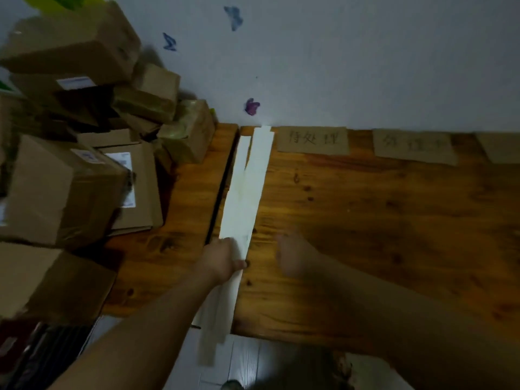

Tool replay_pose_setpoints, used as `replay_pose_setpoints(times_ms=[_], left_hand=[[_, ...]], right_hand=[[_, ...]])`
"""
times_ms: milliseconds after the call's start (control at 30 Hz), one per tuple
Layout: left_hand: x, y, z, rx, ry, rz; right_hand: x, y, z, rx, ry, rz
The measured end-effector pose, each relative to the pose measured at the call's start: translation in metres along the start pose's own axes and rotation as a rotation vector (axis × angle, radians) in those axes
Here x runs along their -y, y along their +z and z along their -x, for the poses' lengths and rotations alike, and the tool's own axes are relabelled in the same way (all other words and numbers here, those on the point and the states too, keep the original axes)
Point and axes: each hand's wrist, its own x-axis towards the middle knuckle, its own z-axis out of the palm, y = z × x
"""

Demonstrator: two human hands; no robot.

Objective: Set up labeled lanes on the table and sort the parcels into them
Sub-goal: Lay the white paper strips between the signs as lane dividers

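Long white paper strips (247, 192) lie on the wooden table (380, 220), running from the wall toward the near edge and hanging over it. My left hand (223, 258) pinches the strips near the front. My right hand (295, 256) hovers just right of them, blurred, fingers apart, holding nothing. Three cardboard labels lie along the wall: one (312, 139) with handwriting, a second (415, 146) also written on, and a third (501, 147) cut off at the right edge. Brown cardboard parcels (70, 190) are piled at the left.
The parcel pile (84, 60) reaches high against the wall on a second table (168, 249), separated by a dark gap. Butterfly stickers (251, 106) dot the white wall. Pale floor (242, 361) shows below the table's near edge.
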Motion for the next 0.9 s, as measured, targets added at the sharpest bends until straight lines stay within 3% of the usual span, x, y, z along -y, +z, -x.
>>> replay_pose_setpoints(times_ms=[100,267,400,500,733,900], left_hand=[[0.006,0.008,-0.007,-0.063,0.047,-0.082],[0.014,0.011,-0.013,-0.062,0.083,0.033],[0.014,0.016,-0.010,-0.074,-0.010,0.184],[0.015,0.014,-0.012,-0.129,-0.040,0.107],[0.013,0.016,-0.018,-0.039,-0.077,0.164],[0.012,0.007,-0.016,-0.010,-0.210,0.383]], right_hand=[[0.021,0.026,0.007,0.033,0.124,-0.047],[0.042,0.045,0.009,0.000,0.207,-0.141],[0.049,0.049,0.008,-0.044,0.283,-0.302],[0.053,0.055,0.010,-0.051,0.300,-0.362],[0.046,0.060,0.016,-0.048,0.300,-0.440],[0.045,0.055,0.018,-0.014,0.268,-0.538]])
